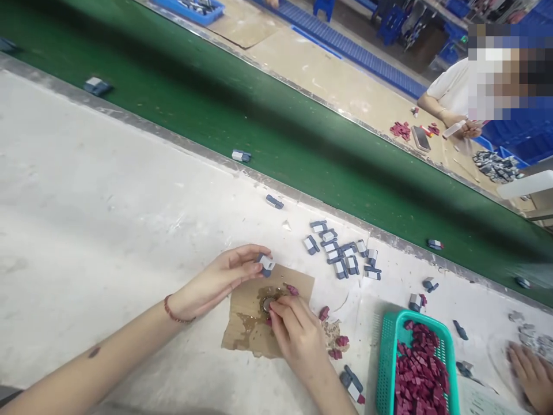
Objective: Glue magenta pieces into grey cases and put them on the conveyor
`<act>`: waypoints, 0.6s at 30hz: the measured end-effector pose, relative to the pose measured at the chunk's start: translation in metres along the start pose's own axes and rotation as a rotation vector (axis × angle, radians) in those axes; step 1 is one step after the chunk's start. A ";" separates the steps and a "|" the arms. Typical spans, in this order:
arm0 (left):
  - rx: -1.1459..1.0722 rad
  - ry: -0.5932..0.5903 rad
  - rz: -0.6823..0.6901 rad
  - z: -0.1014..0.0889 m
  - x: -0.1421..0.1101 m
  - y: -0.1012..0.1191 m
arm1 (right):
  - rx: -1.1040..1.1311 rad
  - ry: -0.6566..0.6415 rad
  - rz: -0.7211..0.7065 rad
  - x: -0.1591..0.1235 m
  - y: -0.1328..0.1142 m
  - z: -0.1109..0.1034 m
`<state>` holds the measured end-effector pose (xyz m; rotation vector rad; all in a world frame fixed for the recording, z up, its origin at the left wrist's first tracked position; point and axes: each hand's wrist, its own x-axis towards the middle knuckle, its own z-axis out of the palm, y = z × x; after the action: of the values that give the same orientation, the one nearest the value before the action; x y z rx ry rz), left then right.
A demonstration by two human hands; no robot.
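My left hand (pixel 222 279) pinches a small grey and white part (pixel 265 264) between thumb and fingertips, just above a stained piece of cardboard (pixel 250 328). My right hand (pixel 298 334) rests on the cardboard with its fingers curled and pressed onto a small round metal piece (pixel 267 302); what it holds I cannot make out. A dark red block (pixel 292 289) lies beside that piece. More red blocks (pixel 339 346) lie to the right of my right hand.
A cluster of grey and white parts (pixel 341 253) lies near the green conveyor belt (pixel 259 115), which carries a few parts. A teal basket (pixel 386 357) holds red blocks. Another person's hand (pixel 531 374) is at the right edge; another person sits across the belt.
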<state>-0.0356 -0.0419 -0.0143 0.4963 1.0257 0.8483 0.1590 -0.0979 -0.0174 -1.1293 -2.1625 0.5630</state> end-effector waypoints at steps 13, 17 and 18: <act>0.134 -0.202 0.056 0.001 -0.001 -0.008 | 0.270 0.135 0.383 -0.002 0.009 -0.012; 0.170 -0.226 0.058 0.003 -0.005 -0.015 | 0.505 0.296 0.632 0.004 0.006 -0.014; 0.178 -0.214 0.058 0.003 -0.006 -0.017 | 0.552 0.318 0.663 0.006 0.004 -0.014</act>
<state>-0.0282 -0.0570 -0.0220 0.7546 0.8966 0.7402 0.1686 -0.0892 -0.0076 -1.4701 -1.2172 1.0974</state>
